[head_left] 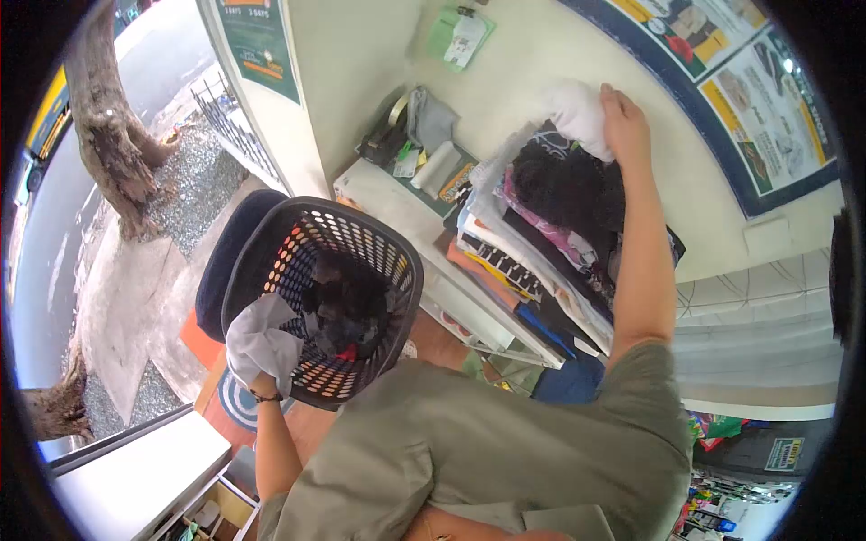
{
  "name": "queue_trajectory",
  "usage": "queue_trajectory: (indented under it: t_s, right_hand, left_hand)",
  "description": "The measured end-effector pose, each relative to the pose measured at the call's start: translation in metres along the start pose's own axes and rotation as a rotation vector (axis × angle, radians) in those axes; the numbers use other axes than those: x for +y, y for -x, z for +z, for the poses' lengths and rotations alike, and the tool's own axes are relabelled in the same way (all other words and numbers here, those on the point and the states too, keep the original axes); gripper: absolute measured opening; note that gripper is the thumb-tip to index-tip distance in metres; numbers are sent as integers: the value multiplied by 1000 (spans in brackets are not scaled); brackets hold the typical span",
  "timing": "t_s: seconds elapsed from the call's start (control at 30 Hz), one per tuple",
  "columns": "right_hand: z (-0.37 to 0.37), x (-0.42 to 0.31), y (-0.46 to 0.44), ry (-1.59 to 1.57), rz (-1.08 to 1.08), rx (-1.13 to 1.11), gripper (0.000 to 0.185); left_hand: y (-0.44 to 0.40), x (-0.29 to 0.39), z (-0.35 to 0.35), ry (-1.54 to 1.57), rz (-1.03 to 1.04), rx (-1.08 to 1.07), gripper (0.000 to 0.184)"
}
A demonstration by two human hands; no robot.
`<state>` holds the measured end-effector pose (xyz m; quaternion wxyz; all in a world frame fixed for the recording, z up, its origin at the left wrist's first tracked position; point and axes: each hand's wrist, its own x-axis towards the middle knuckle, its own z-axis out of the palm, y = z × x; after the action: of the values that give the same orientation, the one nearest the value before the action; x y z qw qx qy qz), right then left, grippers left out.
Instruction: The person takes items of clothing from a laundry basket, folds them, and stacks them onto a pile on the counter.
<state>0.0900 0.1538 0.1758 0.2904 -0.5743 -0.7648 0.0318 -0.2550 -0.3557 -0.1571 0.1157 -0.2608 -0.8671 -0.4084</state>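
Observation:
My left hand [264,386], mostly covered by fabric, grips a light grey-white cloth [263,341] at the near rim of a dark plastic laundry basket [410,270]. Dark clothes [347,302] and a small red bit lie inside the basket. At the upper right, my right hand [626,126] is closed on a bunched white cloth [577,113]. That cloth rests on top of a tall stack of folded clothes [528,239], beside a fluffy black garment [568,185]. The fingertips on the far side of the bunch are partly hidden.
The stack stands on a white counter [487,302] against the wall. A black bag [388,126] and papers sit to its left. The basket rests by a dark blue padded seat [236,257]. Framed posters [767,108] hang at right; a glass front [135,298] is at left.

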Motion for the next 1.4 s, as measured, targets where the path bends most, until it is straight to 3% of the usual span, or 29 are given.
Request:
queue_trajectory:
  t_s: [0.07, 0.1, 0.17, 0.33, 0.4, 0.47, 0.57, 0.63, 0.77, 0.83, 0.9, 0.97, 1.03, 1.1, 1.2, 1.3, 1.33, 1.4]
  right_hand:
    - [14, 32, -12, 430, -11, -100, 47]
    - [17, 39, 0, 808, -161, -163, 38]
    - [51, 80, 2, 868, -362, 1, 30]
    - [33, 67, -16, 985, -494, 135, 28]
    - [16, 23, -7, 913, -417, 46, 29]
    - [10, -19, 7, 785, -524, 107, 34]
    - [31, -91, 55, 345, -851, 19, 37]
    - [72, -136, 102, 54, -1032, -205, 34]
    - [196, -196, 207, -69, -1190, -900, 31]
    - [281, -201, 250, 64, -1111, -1272, 32]
    - [359, -192, 295, 333, -1013, -1399, 42]
    - [410, -174, 332, 303, -872, -1497, 60]
    - [491, -129, 389, 385, -396, -1437, 72]
    - [485, -120, 405, 157, 5, -1459, 73]
    - [497, -100, 442, 25, 114, -1275, 59]
    - [467, -137, 443, 305, 36, -872, 45]
    - [460, -145, 448, 243, -138, -729, 36]
    - [472, -147, 456, 129, -499, -1000, 34]
  left_hand:
    - [2, 0, -2, -12, -2, 7, 29]
    - [3, 0, -2, -22, 0, 9, 29]
    - [6, 0, -4, -40, 2, 13, 29]
    - [15, -2, -13, -98, -1, 19, 29]
    - [16, -2, -15, -124, -4, 22, 29]
    - [16, -1, -15, -143, -9, 22, 29]
    - [15, 1, -12, -148, -17, 20, 30]
    - [15, 1, -12, -151, -30, 20, 30]
    - [14, 0, -10, -143, -55, 14, 30]
    - [15, -1, -11, -135, -65, -1, 30]
    - [15, -3, -11, -121, -76, -9, 30]
    - [14, -5, -11, -95, -84, -26, 30]
    - [14, -8, -14, -71, -101, -58, 30]
    - [14, -9, -13, -71, -109, -81, 30]
    - [12, -12, -17, -251, 7, -112, 35]
    - [16, -21, -12, -218, 60, -68, 40]
    - [15, -18, -15, -191, 56, -99, 37]
    - [13, -18, -17, -154, 50, -152, 34]
